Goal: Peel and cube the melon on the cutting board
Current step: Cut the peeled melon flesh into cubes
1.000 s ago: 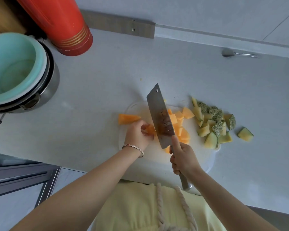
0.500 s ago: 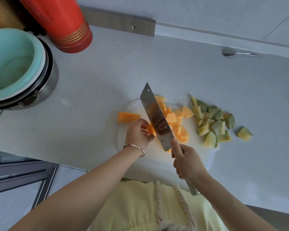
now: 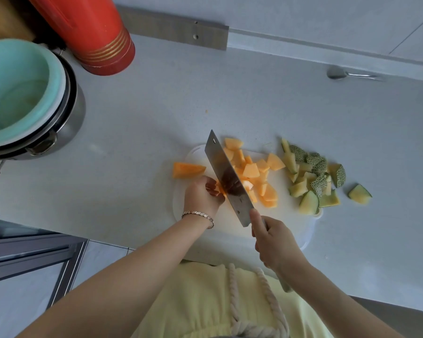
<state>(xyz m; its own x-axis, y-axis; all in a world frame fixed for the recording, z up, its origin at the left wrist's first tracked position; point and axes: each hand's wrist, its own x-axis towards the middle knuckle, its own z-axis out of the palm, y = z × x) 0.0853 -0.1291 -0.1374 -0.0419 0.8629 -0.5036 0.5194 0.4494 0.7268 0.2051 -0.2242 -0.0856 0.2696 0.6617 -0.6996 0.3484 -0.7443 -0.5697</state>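
A white cutting board (image 3: pixel 281 223) lies on the grey counter. Orange melon cubes (image 3: pixel 253 173) are heaped on its far half. My right hand (image 3: pixel 274 240) grips the handle of a cleaver (image 3: pixel 226 176), whose blade stands on edge across the board. My left hand (image 3: pixel 202 195) holds a small orange melon piece (image 3: pixel 220 189) against the blade's left face; most of that piece is hidden by my fingers. A peeled melon wedge (image 3: pixel 187 170) lies at the board's far left edge. Cut green rind pieces (image 3: pixel 313 176) are piled at the right edge.
One rind piece (image 3: pixel 359 194) lies apart on the counter to the right. A steel pot with a mint-green bowl (image 3: pixel 17 93) inside stands at the far left, a red cylinder (image 3: pixel 93 32) behind it. A metal spoon (image 3: pixel 347 73) lies at the back right.
The cleaver has shifted left towards my left hand, and more cubes now show on its right side. My left hand stays on the same piece.
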